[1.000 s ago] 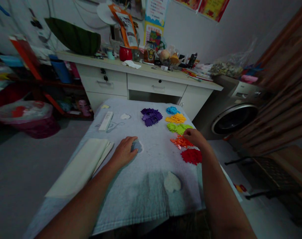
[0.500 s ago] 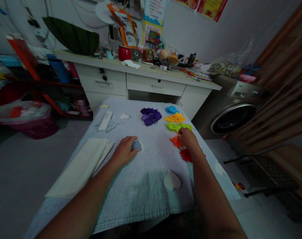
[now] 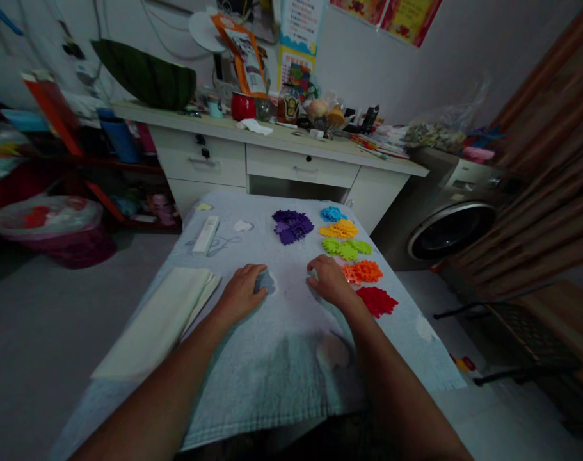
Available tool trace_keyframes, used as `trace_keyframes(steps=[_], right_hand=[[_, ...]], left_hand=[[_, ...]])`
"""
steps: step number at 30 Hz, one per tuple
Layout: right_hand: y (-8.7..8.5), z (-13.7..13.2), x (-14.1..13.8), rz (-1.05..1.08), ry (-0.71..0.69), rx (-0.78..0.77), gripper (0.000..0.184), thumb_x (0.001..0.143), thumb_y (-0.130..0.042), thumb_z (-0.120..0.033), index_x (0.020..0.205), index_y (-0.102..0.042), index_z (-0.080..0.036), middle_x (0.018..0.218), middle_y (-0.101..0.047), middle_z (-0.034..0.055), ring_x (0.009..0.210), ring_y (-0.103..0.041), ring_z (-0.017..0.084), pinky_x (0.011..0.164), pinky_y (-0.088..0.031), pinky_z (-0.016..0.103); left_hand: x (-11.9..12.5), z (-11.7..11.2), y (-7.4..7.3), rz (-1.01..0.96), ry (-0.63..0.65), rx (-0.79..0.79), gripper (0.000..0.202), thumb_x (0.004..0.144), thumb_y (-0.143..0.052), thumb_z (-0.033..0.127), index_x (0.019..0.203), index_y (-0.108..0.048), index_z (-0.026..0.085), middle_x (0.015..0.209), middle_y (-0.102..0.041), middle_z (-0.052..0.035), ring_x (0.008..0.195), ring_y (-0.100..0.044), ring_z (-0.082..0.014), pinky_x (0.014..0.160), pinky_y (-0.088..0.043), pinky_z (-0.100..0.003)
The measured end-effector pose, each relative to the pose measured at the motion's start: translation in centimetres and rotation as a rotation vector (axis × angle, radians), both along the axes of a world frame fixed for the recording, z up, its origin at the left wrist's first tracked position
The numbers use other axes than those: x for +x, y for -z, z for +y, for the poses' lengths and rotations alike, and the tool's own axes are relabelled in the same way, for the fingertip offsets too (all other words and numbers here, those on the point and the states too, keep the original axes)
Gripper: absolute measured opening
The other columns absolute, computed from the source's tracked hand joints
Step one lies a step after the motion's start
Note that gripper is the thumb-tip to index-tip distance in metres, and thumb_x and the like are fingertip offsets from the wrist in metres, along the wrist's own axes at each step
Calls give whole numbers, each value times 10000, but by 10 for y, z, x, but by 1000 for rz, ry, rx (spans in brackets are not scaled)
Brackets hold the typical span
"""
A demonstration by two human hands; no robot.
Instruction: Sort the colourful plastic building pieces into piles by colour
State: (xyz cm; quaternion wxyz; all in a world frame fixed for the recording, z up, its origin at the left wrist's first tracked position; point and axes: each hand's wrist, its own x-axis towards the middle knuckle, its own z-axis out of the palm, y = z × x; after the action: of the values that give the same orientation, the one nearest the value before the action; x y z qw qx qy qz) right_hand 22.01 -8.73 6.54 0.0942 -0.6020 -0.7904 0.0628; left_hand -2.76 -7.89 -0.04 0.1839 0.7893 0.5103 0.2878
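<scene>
My left hand (image 3: 240, 294) lies on the grey towel (image 3: 281, 358) with its fingers curled over a small grey-blue piece (image 3: 266, 281). Fingers bent, my right hand (image 3: 330, 282) rests on the towel just right of it; whether it holds anything is hidden. Right of that hand lie piles of toothed plastic pieces: orange (image 3: 364, 271), red (image 3: 376, 299), green (image 3: 347, 248), yellow (image 3: 340, 229) and blue (image 3: 332, 213). A purple pile (image 3: 292, 225) sits farther back.
A folded cream cloth (image 3: 159, 320) and a white remote-like bar (image 3: 205, 234) lie on the left. A pale patch (image 3: 333, 351) marks the towel under my right forearm. Behind stand a cluttered white desk (image 3: 291, 160) and a washing machine (image 3: 447, 218).
My right hand has moved left from the orange pile to the middle of the towel, uncovering the orange and red piles. The left hand has stayed on the grey-blue piece.
</scene>
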Motion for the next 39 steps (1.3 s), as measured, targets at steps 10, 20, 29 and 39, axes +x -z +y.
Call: trace_keyframes(steps=[10, 20, 29, 39], right_hand=[[45, -3, -41, 91, -72, 109, 230, 898, -601, -306, 1093, -643, -192, 1155, -595, 85, 1073, -500, 239, 932, -389, 371], [48, -2, -40, 116, -53, 135, 200, 915, -579, -304, 1079, -640, -206, 1139, -593, 78, 1082, -488, 231, 919, -373, 365], [47, -2, -39, 141, -35, 135, 171, 927, -542, -258, 1055, -643, -206, 1124, -603, 68, 1068, -494, 222, 902, -372, 355], [47, -1, -38, 149, -24, 117, 180, 920, -552, -267, 1064, -640, -205, 1134, -592, 72, 1082, -482, 222, 912, -363, 358]], left_hand=[[-1, -2, -6, 55, -36, 52, 397, 781, -563, 267, 1162, -598, 163, 1145, -636, -103, 1085, -569, -269, 985, -432, -424], [-5, 0, -3, 222, -172, 83, 364, 805, -554, 329, 1147, -621, 224, 1232, -617, -69, 1144, -537, -273, 981, -410, -407], [0, -1, -6, 297, -211, 47, 343, 833, -522, 350, 1142, -629, 245, 1255, -614, -60, 1149, -524, -281, 932, -403, -435], [2, -2, -9, 313, -222, 42, 346, 839, -507, 356, 1151, -619, 255, 1252, -606, -59, 1146, -513, -285, 930, -394, -436]])
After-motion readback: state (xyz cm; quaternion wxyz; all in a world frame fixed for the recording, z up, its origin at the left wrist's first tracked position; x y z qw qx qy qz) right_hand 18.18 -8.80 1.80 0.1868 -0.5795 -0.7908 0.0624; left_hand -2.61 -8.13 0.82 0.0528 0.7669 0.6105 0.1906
